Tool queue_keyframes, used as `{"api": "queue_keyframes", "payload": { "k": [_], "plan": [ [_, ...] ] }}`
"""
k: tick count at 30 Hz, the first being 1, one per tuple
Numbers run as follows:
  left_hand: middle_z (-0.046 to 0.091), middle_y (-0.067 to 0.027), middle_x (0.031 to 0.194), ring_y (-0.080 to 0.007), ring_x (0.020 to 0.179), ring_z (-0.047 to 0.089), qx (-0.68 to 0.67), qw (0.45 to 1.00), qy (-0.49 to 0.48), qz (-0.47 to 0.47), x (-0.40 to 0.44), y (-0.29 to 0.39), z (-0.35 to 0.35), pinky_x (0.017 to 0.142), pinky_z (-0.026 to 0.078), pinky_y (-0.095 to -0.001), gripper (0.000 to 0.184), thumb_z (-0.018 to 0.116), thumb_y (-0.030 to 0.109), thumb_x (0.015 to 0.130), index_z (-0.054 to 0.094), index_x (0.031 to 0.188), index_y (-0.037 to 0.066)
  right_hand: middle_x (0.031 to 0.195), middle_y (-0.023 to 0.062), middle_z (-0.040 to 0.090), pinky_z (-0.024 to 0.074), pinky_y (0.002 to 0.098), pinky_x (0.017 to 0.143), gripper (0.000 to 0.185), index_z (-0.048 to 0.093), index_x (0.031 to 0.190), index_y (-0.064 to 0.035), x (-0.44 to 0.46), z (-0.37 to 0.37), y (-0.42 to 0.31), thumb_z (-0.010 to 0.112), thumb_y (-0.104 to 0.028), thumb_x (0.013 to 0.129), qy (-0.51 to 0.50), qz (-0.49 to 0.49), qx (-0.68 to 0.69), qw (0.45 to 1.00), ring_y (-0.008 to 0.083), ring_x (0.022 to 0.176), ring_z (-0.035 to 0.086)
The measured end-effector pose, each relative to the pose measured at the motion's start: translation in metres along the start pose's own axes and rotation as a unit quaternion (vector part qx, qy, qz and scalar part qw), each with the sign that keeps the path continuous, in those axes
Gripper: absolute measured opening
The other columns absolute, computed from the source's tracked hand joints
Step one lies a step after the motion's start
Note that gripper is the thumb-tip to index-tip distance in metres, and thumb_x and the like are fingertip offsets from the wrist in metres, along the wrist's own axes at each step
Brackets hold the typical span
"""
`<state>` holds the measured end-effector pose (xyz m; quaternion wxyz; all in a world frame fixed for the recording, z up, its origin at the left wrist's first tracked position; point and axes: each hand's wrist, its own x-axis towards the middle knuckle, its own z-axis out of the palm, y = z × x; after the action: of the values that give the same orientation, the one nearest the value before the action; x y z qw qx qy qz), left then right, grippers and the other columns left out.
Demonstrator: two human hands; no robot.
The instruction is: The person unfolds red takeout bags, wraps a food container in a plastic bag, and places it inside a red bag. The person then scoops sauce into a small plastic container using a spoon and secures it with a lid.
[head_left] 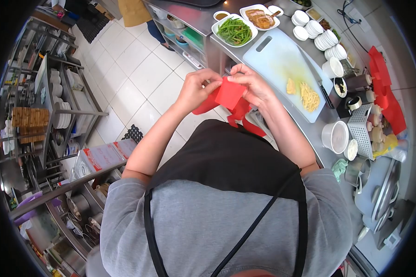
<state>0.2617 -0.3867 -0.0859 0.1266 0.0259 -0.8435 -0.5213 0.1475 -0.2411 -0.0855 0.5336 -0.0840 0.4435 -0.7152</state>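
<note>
My left hand (198, 87) and my right hand (253, 84) are raised side by side in front of my black apron. Between them is a red plastic bag (229, 94), with the fingers of both hands pinching its upper edge. More red plastic hangs below it, partly hidden by the apron. To the right of my right hand lies a white cutting board (273, 59) on the steel counter. It carries a pile of thin pale-yellow shreds (309, 98), a small chunk (290, 86) and a knife (326, 94) along its right side.
At the counter's far end are a dish of green beans (235, 32) and a plate of sliced meat (260, 19). Stacked white dishes (326, 39), tubs (335, 137) and a grey basket (360, 131) line the wall. Shelving (60, 106) stands left; another person (136, 11) is ahead.
</note>
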Motion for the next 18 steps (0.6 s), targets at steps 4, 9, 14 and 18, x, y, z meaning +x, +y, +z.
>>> {"api": "queue_keyframes", "payload": {
  "k": [4,9,14,18],
  "plan": [
    [0.057,-0.0045,0.084,-0.0112,0.078,0.055,-0.023,0.997,0.061,0.028,-0.002,0.005,0.000,0.059,0.047,-0.0234,0.014,0.057,0.000,0.075,0.058,0.089,0.000,0.083,0.0051,0.050,0.0454,0.0282,0.068,0.024,0.047,0.086,-0.0060,-0.001,-0.001,-0.001,0.061,-0.001,0.068,0.018,0.006,0.034,0.999,0.0164,0.077,0.054],
    [0.057,-0.0048,0.085,-0.0122,0.076,0.055,-0.048,0.998,0.025,0.018,-0.003,0.023,0.000,0.061,0.046,-0.0237,0.013,0.058,0.000,0.073,0.059,0.085,0.001,0.084,0.0067,0.050,0.0459,0.0289,0.068,0.025,0.045,0.089,-0.0044,-0.001,-0.001,0.004,0.059,0.002,0.069,0.014,-0.006,0.037,0.999,0.0179,0.078,0.055],
    [0.056,-0.0057,0.088,-0.0140,0.074,0.054,0.043,0.994,0.044,0.086,-0.007,0.016,0.003,0.061,0.046,-0.0239,0.013,0.059,-0.001,0.071,0.059,0.083,0.002,0.086,0.0089,0.051,0.0465,0.0282,0.066,0.019,0.048,0.089,-0.0023,0.000,0.001,0.012,0.054,0.003,0.072,0.031,-0.012,0.074,0.997,0.0185,0.077,0.056],
    [0.056,-0.0053,0.082,-0.0107,0.074,0.053,0.032,0.990,0.083,0.110,-0.009,0.016,-0.005,0.066,0.043,-0.0220,0.007,0.055,-0.002,0.075,0.052,0.082,0.000,0.082,0.0077,0.055,0.0475,0.0268,0.068,0.012,0.052,0.079,-0.0025,-0.004,0.001,0.009,0.044,0.005,0.077,0.004,-0.035,0.003,0.999,0.0150,0.075,0.056]
  ]
}}
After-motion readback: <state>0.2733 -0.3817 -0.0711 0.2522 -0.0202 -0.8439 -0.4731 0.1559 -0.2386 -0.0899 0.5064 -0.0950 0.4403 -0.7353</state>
